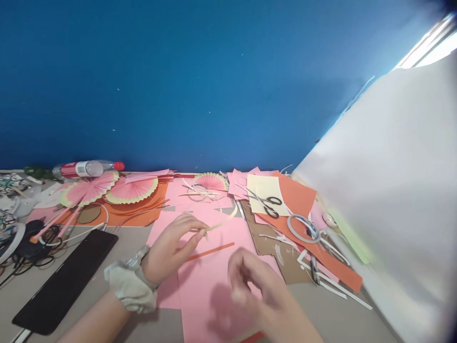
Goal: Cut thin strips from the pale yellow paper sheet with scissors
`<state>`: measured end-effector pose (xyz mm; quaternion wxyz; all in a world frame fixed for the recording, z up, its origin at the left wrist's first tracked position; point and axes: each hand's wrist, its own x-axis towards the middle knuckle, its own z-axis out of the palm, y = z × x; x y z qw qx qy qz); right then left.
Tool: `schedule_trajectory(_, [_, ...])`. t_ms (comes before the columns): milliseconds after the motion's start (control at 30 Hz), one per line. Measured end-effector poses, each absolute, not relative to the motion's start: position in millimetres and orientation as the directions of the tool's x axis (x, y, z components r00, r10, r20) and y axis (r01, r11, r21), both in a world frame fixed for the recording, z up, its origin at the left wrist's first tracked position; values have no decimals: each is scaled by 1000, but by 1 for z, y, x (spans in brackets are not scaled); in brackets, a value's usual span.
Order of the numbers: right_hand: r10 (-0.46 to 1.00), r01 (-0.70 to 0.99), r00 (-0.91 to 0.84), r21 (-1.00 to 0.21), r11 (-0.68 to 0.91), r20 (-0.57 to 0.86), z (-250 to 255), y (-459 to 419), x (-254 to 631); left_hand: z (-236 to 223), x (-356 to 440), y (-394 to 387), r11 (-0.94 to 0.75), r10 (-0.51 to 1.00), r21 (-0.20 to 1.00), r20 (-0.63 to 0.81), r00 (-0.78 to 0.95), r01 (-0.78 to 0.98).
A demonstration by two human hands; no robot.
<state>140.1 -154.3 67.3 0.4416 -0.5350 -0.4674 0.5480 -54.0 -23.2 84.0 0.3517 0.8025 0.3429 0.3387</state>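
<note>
My left hand (pixel 178 243), with a grey-green scrunchie (pixel 130 288) at the wrist, pinches one end of a thin pale yellow paper strip (pixel 224 221). The strip's free end curves up to the right. Under both hands lie pink paper sheets (pixel 217 281). An orange paper strip (pixel 214 251) rests on the pink paper between the hands. My right hand (pixel 253 281) is over the pink paper at the lower right, fingers curled toward the thumb. It is blurred, and whether its fingertips meet is unclear. Another orange piece (pixel 253 337) shows partly below it.
A black phone (pixel 66 281) and tangled cables (pixel 35 245) lie left. Pleated pink paper fans (pixel 132 189) and a plastic bottle (pixel 85 168) are along the blue wall. At right are scissors (pixel 273 207), a tape roll (pixel 303 228), orange paper (pixel 298 193) and white strips (pixel 342 286).
</note>
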Motion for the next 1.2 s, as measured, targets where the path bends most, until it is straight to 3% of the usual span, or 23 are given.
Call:
schedule_trajectory(133, [984,-158,-112,-975,-155,-138,82,-91,140,69,-53,-39,-330,836,915,168,523,234])
schedule_trajectory(233, [983,-193,61,-968,-161,-175,79,-84,136,52,-45,-45,-231,838,943,69,541,237])
schedule_trajectory(300, [970,-42,214,-993,-107,-114,77,-87,133,41,-39,-51,-252,893,928,113,436,275])
schedule_trajectory(367, [953,247,299,-969,-22,55,75,-91,130,34,-33,-59,-297,952,890,245,185,347])
schedule_trajectory(433, [927,580,223,-805,124,303,70,-92,127,30,-29,-70,-312,950,892,295,103,326])
schedule_trajectory(500, [851,796,-11,-511,325,525,63,-93,123,28,-27,-80,-247,949,956,206,238,157])
schedule_trajectory(600, [719,872,-229,-190,452,656,51,-95,119,29,-27,-88,24,901,991,35,432,-131])
schedule_trajectory(700, [697,904,-257,-88,418,670,44,-98,119,32,-28,-88,195,862,961,-72,502,-197])
schedule_trajectory(900, [705,937,-220,-54,344,674,41,-99,126,32,-29,-82,165,849,974,-60,525,-156])
schedule_trajectory(1200, [738,793,-404,-196,577,540,19,-98,124,24,-30,-70,-83,914,997,75,399,4])
